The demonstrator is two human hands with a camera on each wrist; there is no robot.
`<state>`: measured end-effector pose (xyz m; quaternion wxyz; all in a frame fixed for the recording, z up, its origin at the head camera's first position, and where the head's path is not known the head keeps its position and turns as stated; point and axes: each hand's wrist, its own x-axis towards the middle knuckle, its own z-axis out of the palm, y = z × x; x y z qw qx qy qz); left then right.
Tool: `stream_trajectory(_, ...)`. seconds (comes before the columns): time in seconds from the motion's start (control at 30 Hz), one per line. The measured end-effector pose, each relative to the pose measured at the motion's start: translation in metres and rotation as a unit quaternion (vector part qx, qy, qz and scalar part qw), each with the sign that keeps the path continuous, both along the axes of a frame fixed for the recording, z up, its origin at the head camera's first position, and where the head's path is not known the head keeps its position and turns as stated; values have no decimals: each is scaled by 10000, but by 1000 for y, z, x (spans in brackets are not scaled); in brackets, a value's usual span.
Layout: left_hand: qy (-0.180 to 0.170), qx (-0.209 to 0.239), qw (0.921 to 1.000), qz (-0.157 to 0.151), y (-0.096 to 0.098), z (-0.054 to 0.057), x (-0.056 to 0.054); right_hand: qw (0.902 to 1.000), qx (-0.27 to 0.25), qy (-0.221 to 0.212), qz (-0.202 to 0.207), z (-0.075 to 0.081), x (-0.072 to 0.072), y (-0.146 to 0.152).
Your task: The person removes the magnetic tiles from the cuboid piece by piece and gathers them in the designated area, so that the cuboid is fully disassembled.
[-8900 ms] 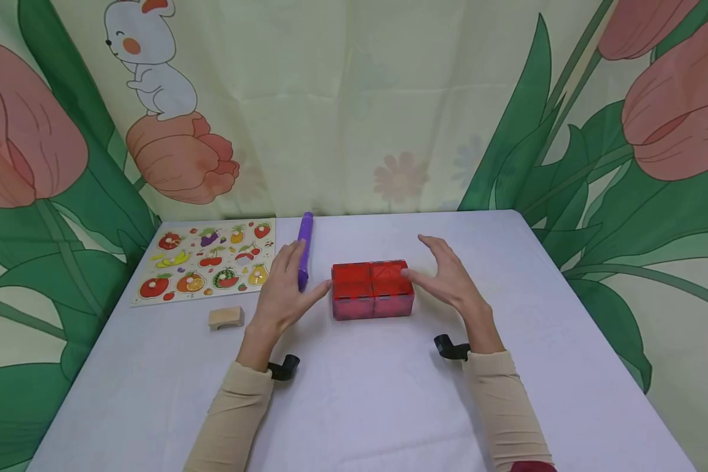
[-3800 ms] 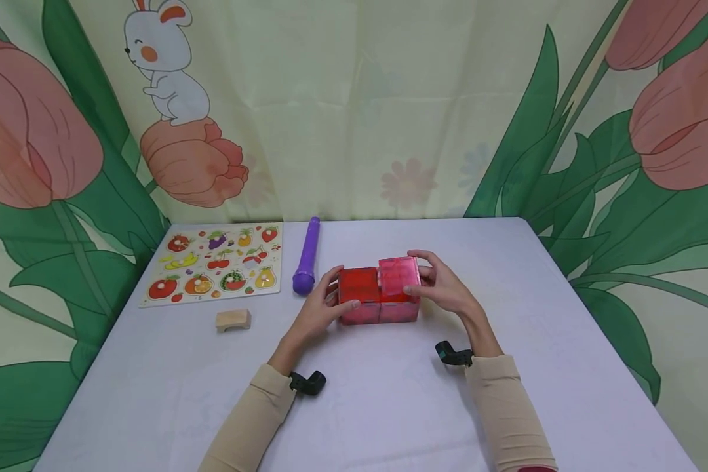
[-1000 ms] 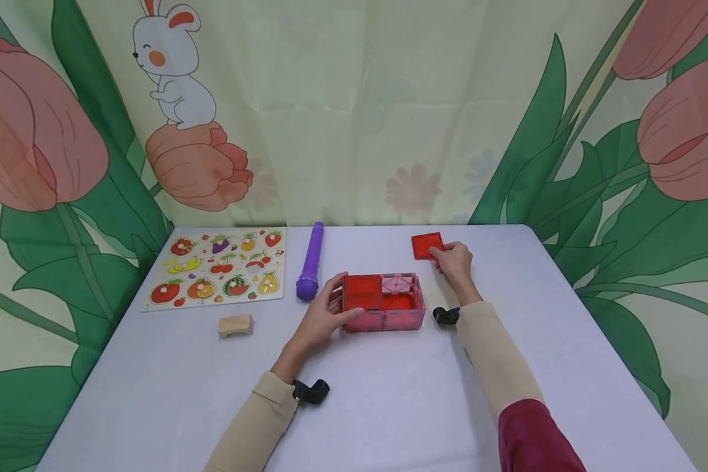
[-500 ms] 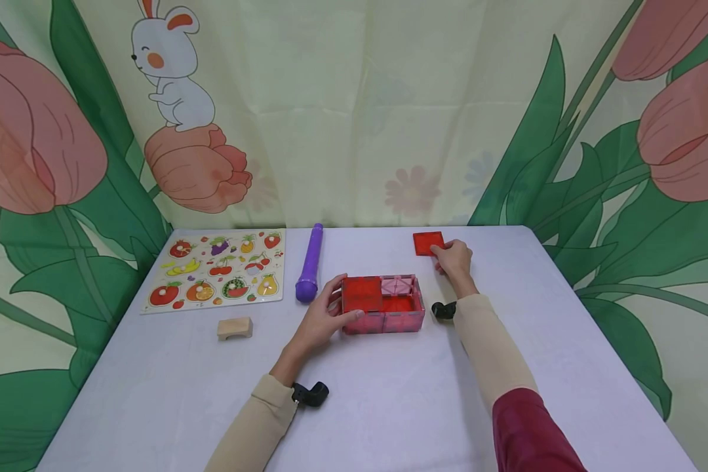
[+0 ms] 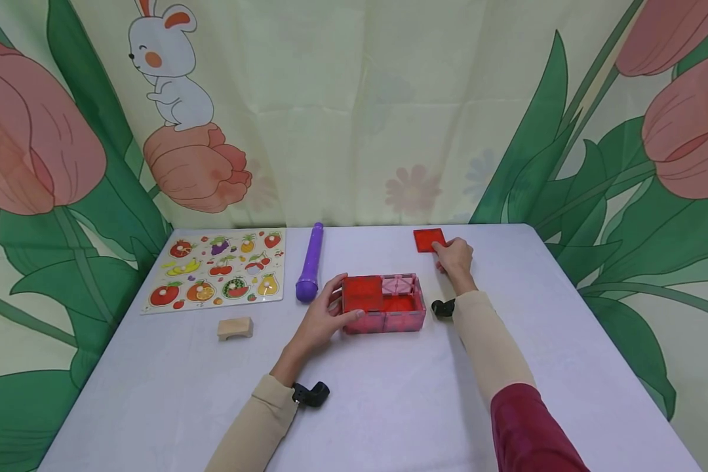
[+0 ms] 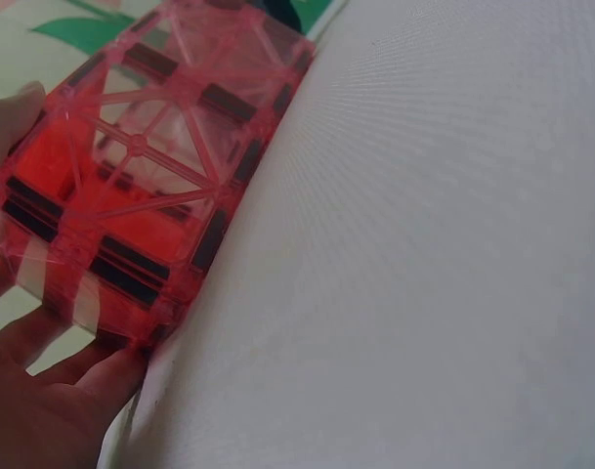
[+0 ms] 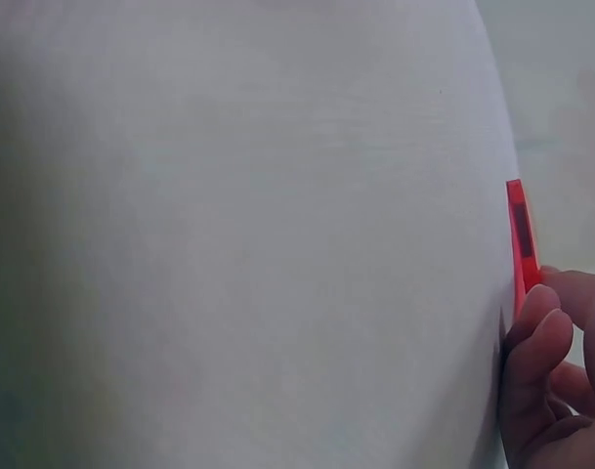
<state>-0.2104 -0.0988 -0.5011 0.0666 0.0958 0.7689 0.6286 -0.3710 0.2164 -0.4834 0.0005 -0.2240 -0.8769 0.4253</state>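
A see-through red box of magnetic tiles (image 5: pixel 383 321) stands mid-table in the head view. A red tile covers its left half; the right half is uncovered on top and shows the inside. My left hand (image 5: pixel 318 321) grips the box's left end, thumb on the front and fingers round the side and back; the left wrist view shows the tile frames (image 6: pixel 141 147) and dark magnet strips. Toward the back of the table, my right hand (image 5: pixel 457 260) pinches a loose red magnetic tile (image 5: pixel 427 239) by its near right corner. In the right wrist view the tile (image 7: pixel 522 234) appears edge-on.
A purple toy microphone (image 5: pixel 310 262) lies behind the box to the left. Left of it is a fruit puzzle board (image 5: pixel 215 269), with a small wooden arch block (image 5: pixel 235 328) in front. A printed curtain (image 5: pixel 354 118) hangs behind the white table (image 5: pixel 377 406).
Over the earlier frames my left hand took hold of the box's left end. My right hand lifted the right top tile off and carried it to the table's back; lately both hands barely move.
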Motion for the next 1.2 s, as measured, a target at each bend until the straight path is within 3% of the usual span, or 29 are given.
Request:
stream_trajectory(0.4,-68,23,9999,-70,1,2,1,9996,254,67,33,2,3,1)
stream_trajectory(0.7,59,-127,9999,10,0,6,0,9999,-132,43,-46,7,3,-1)
stream_trajectory(0.9,64,-177,9998,-10,0,5,0,9992,-403,12,53,13,14,-2)
stream_trajectory(1.2,44,-68,10000,-44,-1,4,0,9990,-280,70,333,25,37,-6)
